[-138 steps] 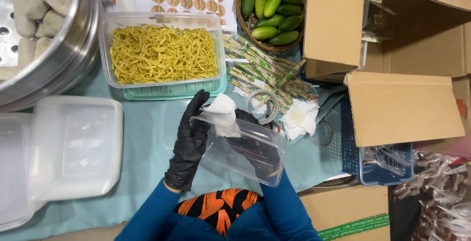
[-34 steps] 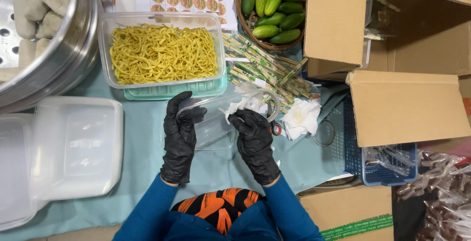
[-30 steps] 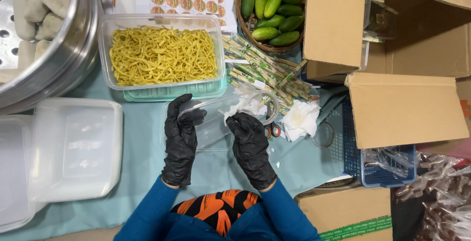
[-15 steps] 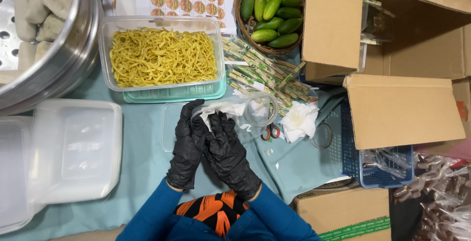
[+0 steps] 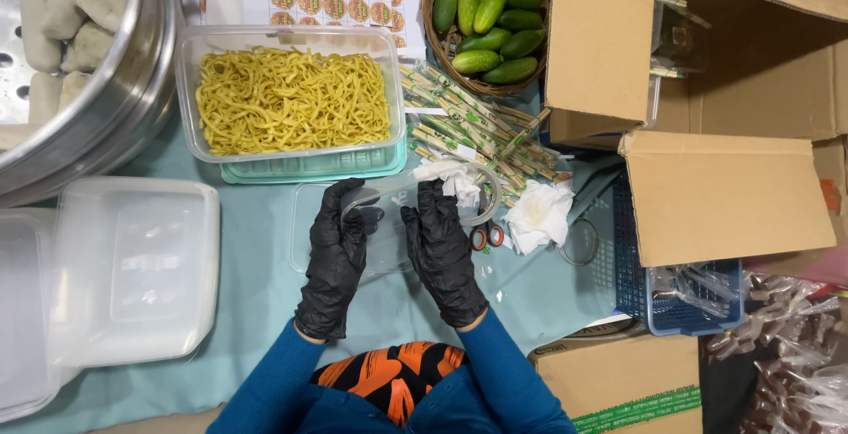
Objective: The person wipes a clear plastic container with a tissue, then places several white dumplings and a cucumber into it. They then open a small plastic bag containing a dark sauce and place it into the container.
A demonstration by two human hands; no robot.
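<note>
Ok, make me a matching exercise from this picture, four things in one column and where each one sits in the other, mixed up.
Things:
1. noodles
2. cucumbers
3. clear bag
4. blue basket

Places:
A. round wicker basket
B. under the cardboard flap, at right
C. clear rectangular tub
D. between the left hand and right hand

Pairs: 1-C, 2-A, 3-D, 4-B

my gloved hands: two, left hand [image 5: 334, 262] and right hand [image 5: 442, 253]
tubs of yellow noodles [image 5: 291, 98]: one
baskets of cucumbers [image 5: 486, 15]: one, I count about ten cucumbers
blue crates [image 5: 685, 297]: one
clear containers [image 5: 389, 222] in my grip: one
</note>
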